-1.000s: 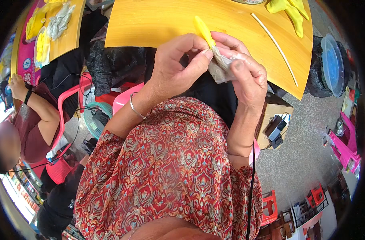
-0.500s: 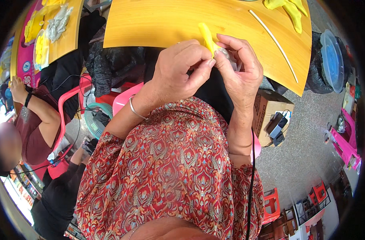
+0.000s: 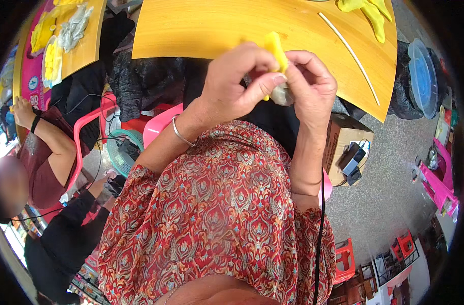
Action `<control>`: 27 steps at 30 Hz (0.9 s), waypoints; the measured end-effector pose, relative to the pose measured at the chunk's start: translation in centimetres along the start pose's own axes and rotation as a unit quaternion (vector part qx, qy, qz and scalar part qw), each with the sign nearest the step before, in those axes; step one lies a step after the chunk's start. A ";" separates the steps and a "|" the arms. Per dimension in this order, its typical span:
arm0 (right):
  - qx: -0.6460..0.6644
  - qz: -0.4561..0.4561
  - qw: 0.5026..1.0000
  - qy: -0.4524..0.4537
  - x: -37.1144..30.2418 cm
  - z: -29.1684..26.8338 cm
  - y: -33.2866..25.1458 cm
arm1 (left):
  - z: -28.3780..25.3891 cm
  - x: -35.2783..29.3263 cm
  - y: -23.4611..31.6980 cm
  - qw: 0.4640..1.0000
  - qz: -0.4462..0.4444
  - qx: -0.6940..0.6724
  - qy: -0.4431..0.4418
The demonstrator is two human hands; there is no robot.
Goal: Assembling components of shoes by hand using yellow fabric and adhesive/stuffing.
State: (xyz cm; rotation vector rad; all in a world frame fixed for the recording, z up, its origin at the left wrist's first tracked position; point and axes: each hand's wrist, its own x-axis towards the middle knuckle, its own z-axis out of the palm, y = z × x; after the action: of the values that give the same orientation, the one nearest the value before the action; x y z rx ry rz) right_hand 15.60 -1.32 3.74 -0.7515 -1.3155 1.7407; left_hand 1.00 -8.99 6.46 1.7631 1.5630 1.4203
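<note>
On my feed the yellow piece (image 3: 275, 46), at one o'clock, has slid rightward, pinched by left hand (image 3: 237, 81) and right hand (image 3: 313, 84) above a pale lump (image 3: 281, 96), suggesting a grip adjustment.

2 hands (image 3: 313, 90) (bare) hold a yellow piece (image 3: 276, 50).

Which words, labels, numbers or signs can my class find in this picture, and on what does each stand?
Flat magenta printed panel at the far left: white lettering and a round blue-and-white emblem; I am not copying the wording out.
Brown cardboard box on the right: dark print on its side, too blurred and slanted to read.
Narrow yellow piece being held: no lettering shows.
</note>
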 end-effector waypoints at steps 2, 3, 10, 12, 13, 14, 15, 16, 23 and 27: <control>0.095 0.008 0.995 -0.001 0.2 0.2 -0.1 | 0.1 0.4 -1.2 0.991 -0.044 -0.102 0.070; 0.191 0.016 0.982 -0.003 0.4 0.2 0.0 | 0.3 0.8 -1.4 0.966 -0.087 -0.201 0.138; 0.000 -0.050 0.995 0.084 0.2 1.7 0.2 | 1.4 -0.3 -1.0 0.756 -0.317 -0.572 0.013; -0.082 -0.082 0.988 0.104 0.0 2.2 0.3 | 1.6 -0.5 -1.1 0.773 -0.302 -0.556 0.049; -0.162 -0.115 0.972 0.124 0.0 2.3 0.4 | 1.6 -0.5 -1.0 0.773 -0.302 -0.555 0.050; -0.135 -0.101 0.978 0.122 -0.1 2.3 0.6 | 1.6 -0.6 -1.0 0.780 -0.303 -0.545 0.050; -0.135 -0.102 0.978 0.122 0.0 1.9 0.8 | 1.6 -0.5 -0.9 0.786 -0.304 -0.536 0.049; -0.134 -0.143 0.978 0.070 0.4 1.2 1.1 | 1.5 -0.5 -0.8 0.787 -0.303 -0.535 0.048; -0.109 -0.227 0.961 -0.114 0.7 0.8 0.7 | 0.1 -0.2 -0.7 0.763 -0.309 -0.565 0.063; -0.261 -0.228 0.933 -0.096 0.4 1.0 0.2 | 0.2 -0.1 0.3 0.773 -0.296 -0.557 0.065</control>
State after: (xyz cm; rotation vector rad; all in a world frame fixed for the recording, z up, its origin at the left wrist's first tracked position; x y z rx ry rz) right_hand 14.55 -1.50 3.86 -0.5002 -1.9492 1.1203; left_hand 1.35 -9.11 6.61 0.4159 0.8005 1.5802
